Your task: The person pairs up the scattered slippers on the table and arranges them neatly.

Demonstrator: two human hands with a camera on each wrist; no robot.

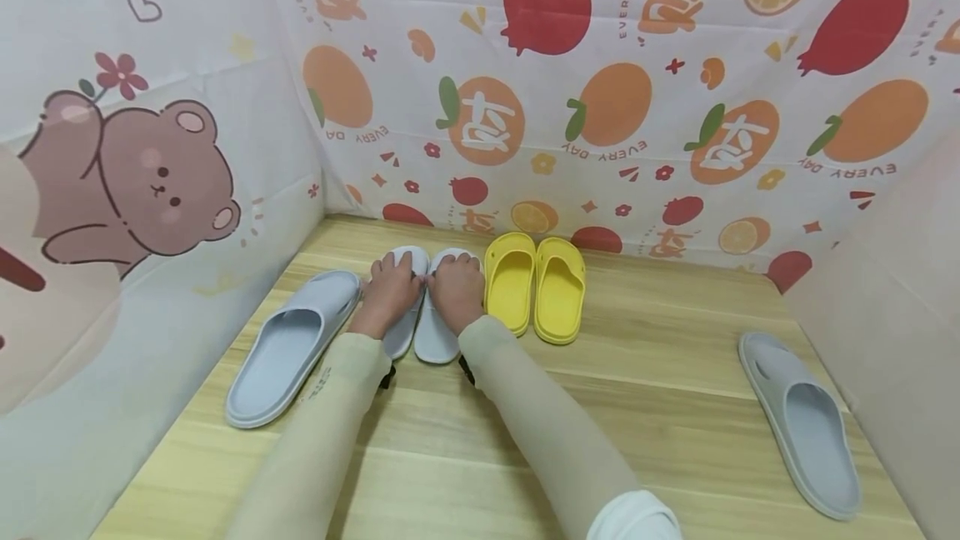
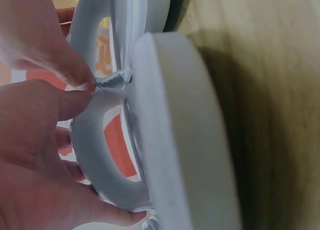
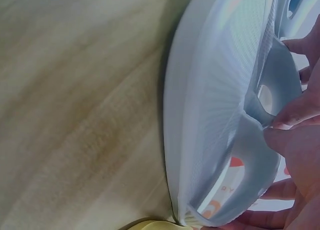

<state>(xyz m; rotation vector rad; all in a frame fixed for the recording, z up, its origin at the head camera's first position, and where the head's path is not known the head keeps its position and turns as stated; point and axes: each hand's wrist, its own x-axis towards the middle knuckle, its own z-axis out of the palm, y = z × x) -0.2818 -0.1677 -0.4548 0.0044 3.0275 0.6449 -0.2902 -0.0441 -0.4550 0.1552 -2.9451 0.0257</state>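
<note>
Two pale slippers [image 1: 437, 338] sit side by side, straps [image 2: 90, 145] inside curled fingers [image 3: 281, 190]. Left hand [image 1: 392, 294] has got one gripped, right hand [image 1: 457, 286] the other, pretty snug.

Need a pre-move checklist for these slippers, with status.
1. Left hand on left pale slipper: ok, gripping its strap.
2. Right hand on right pale slipper: ok, gripping its strap.
3. Yellow pair side by side: ok.
4. Left-side grey slipper beside right-side grey slipper: not ok, far apart.
5. Gap between right pale slipper and yellow pair: cannot tell, right hand partly covers it.
</note>
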